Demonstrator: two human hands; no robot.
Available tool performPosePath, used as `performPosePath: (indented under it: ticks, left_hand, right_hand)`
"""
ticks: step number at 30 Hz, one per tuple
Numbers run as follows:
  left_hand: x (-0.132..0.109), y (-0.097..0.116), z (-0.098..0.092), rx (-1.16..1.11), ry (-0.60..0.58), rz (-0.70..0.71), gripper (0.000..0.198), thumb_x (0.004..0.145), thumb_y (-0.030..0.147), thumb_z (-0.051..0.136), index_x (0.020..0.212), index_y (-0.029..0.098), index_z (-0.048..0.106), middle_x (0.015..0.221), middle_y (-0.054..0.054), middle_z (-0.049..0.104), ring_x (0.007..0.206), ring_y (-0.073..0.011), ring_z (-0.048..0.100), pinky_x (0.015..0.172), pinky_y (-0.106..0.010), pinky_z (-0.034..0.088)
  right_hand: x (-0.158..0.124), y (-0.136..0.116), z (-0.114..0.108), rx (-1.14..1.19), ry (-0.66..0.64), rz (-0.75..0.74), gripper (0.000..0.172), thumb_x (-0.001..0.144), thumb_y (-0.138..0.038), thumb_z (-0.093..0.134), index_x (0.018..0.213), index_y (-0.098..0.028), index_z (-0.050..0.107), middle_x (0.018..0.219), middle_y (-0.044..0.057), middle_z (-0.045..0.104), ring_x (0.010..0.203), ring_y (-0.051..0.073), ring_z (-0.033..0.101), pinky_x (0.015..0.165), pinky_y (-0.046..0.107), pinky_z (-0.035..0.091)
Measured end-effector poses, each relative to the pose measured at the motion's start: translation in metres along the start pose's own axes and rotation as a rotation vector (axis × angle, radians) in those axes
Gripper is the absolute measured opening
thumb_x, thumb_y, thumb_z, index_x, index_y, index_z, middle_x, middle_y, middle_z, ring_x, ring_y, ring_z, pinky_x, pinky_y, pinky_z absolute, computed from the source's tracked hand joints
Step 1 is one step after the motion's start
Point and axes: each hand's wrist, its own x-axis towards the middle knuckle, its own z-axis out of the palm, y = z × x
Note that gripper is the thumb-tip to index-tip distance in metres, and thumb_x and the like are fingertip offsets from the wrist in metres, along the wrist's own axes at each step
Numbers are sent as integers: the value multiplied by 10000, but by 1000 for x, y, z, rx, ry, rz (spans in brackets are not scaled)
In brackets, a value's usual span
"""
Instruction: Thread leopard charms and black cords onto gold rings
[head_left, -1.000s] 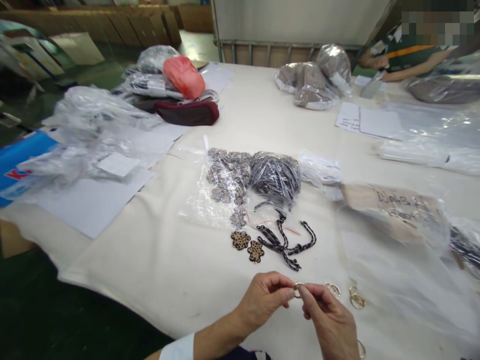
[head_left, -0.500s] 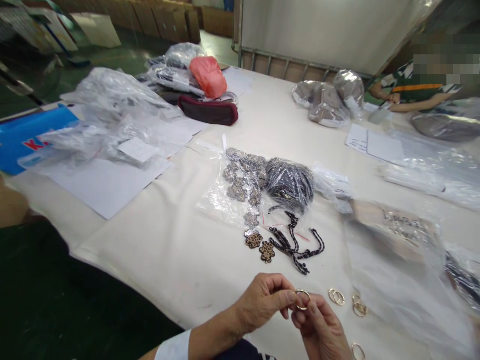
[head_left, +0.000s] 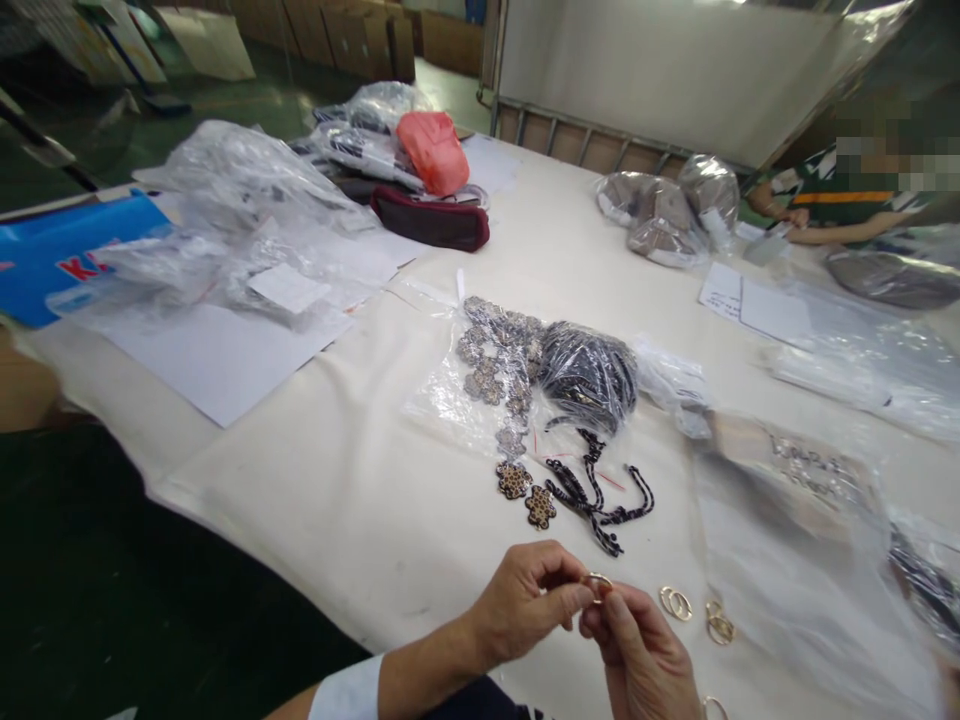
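Between my two hands, above the near part of the table, is a gold metal ring [head_left: 599,579]. My left hand [head_left: 534,598] pinches it from the left with thumb and fingers. From the other side my right hand [head_left: 639,640] pinches it too, its thumb close to my left thumb. Several loose gold rings [head_left: 677,603] lie on the cloth to the right of my hands. Beyond my hands are two leopard-print flower-shaped pieces [head_left: 541,508] and some black-and-white cords [head_left: 600,510].
A clear bag of flower pieces [head_left: 484,345] and a bag of black cords [head_left: 589,375] lie mid-table. Plastic packets [head_left: 247,190] and a maroon pouch [head_left: 431,218] are at the back left. A labelled bag [head_left: 787,470] lies right. Across the table sits another person [head_left: 840,195].
The gold ring has tilted and now shows more edge-on between my fingers. My hands have drawn slightly closer together. The view has shifted a little.
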Motion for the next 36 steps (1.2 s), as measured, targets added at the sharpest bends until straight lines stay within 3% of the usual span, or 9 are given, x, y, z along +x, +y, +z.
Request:
performPosePath:
  ticks: [2,4,8,11,16,21,23,28,36]
  left_hand:
    - [0,4,-6,235,-16,107,260,827,359,565,826,135,698,717,-71,634,650,-143,582,623,-239,453]
    - [2,12,-15,472,-138,213,264,856,341,523,860,162,717,752,-85,657,720,-163,593,695,-250,445]
    - [9,25,-27,611,-341,256,285,882,316,468,908,178,716,754,-84,675,720,-169,600,692,-243,444]
    - [13,25,-25,532,-346,171,257,848,328,527,852,165,726,715,-69,667,680,-152,592,662,-230,437]
    - [13,5,-15,87,-229,-248,314,679,433,692,753,128,697,604,-15,610,504,-95,525,500,-203,426]
    - [15,-3,-7,-40,-104,-390,361,605,458,720,639,113,619,547,14,564,432,-62,478,420,-182,414]
    - [16,-3,-6,-29,-82,-405,335,615,431,709,622,117,596,532,22,551,407,-55,468,392,-169,389]
    - [14,-8,-6,-47,-66,-432,284,649,386,664,613,121,568,516,26,550,372,-47,461,361,-153,340]
    - [14,-11,-7,-94,-81,-492,293,613,387,684,609,118,568,503,27,551,370,-56,461,363,-168,350]
  right_hand:
    - [-2,0,-1,-15,-32,63,264,634,-438,770,732,-198,718,743,37,675,634,150,599,550,247,503]
    - [-4,-2,-3,-76,-81,154,312,648,-476,747,728,-176,717,709,60,682,631,163,612,544,253,502]
    - [-6,-8,-7,-231,-161,221,369,684,-509,707,704,-141,700,658,92,689,612,161,618,604,264,502]
    - [-6,-8,-7,-185,-196,195,377,688,-514,699,675,-138,677,652,86,684,596,162,617,593,269,502]
    - [-8,-3,-1,12,-99,249,356,694,-492,700,629,-165,576,600,36,661,472,129,582,442,220,455]
    - [-9,13,-10,-380,141,-55,440,700,-531,668,999,-215,601,697,13,696,585,187,652,591,290,533]
    - [-9,20,-16,-601,172,-220,456,672,-508,696,1020,-220,633,784,30,714,676,207,672,674,290,530]
    - [-5,26,-26,-848,124,-516,354,704,-452,685,1002,-261,682,766,17,714,628,198,668,623,268,518]
    - [-1,20,-29,-1004,-18,-662,266,794,-466,587,917,-244,665,688,-26,699,562,142,676,543,179,517]
